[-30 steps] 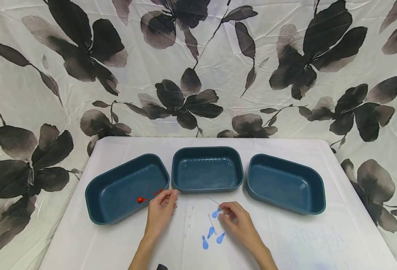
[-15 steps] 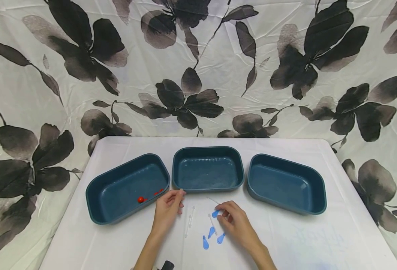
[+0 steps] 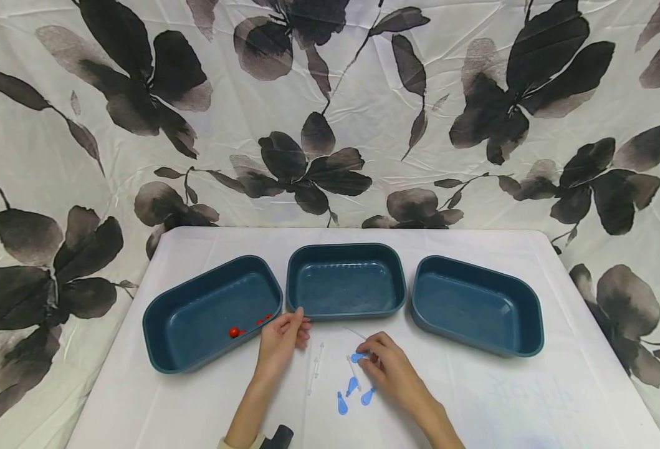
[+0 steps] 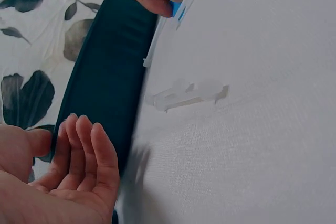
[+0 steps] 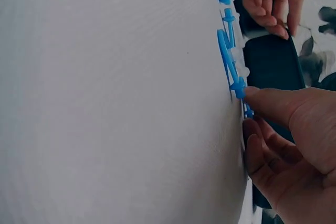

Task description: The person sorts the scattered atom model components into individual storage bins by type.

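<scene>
My right hand [image 3: 388, 371] is low over the table, thumb and fingertips pinching a small blue teardrop-shaped plastic piece [image 3: 356, 358]. In the right wrist view its narrow end [image 5: 248, 112] shows between thumb and fingers. Several like blue pieces [image 3: 343, 404] lie just in front of that hand. Thin clear plastic sticks [image 3: 354, 374] with knobbed ends lie among them, and one stick [image 3: 354, 332] lies beyond the fingertips. More clear sticks [image 3: 316, 368] are between the hands. My left hand [image 3: 280, 343] holds nothing, fingers loosely bent, beside the middle bin's near left corner.
Three dark teal bins stand in an arc: a left bin [image 3: 164, 340], a middle bin [image 3: 345, 313] and a right bin [image 3: 475, 343]. Small red round items [image 3: 234, 332] are in the left bin. A floral cloth [image 3: 397, 125] hangs behind the white table [image 3: 531, 405].
My left hand has shifted right, from the left bin's corner to the middle bin's. The right hand has moved slightly left, and the blue piece at its fingertips has turned more sideways.
</scene>
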{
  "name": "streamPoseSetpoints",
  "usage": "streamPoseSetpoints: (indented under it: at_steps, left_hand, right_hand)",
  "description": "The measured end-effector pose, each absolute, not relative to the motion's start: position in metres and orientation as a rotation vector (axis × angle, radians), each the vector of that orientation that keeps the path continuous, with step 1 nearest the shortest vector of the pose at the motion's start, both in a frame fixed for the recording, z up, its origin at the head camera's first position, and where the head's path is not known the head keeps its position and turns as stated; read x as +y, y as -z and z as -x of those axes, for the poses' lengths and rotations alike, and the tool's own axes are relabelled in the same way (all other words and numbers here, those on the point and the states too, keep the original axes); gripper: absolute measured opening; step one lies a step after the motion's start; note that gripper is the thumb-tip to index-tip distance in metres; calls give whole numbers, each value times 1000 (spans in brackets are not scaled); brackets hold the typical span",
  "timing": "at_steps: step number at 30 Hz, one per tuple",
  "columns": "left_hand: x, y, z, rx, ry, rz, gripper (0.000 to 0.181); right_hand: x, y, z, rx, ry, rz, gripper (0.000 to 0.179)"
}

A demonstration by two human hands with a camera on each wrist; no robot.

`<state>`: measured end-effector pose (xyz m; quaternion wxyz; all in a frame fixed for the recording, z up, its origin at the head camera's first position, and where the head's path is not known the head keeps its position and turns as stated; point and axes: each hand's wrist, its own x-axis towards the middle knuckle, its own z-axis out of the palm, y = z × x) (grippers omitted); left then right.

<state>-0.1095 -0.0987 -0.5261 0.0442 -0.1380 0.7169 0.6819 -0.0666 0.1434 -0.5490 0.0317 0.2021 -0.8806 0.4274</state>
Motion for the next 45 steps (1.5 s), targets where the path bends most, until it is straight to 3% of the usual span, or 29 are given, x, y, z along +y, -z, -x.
streamPoseSetpoints:
  at_steps: [29,45]
  left_hand:
    - [-100,519,114,2068,-2122,452,31]
    - [-102,518,115,2053,-2117,436,32]
  right_hand:
    - [156,535,81,-2604,-1513,-774,14]
    - [156,501,99,-2630,-1703,-653,10]
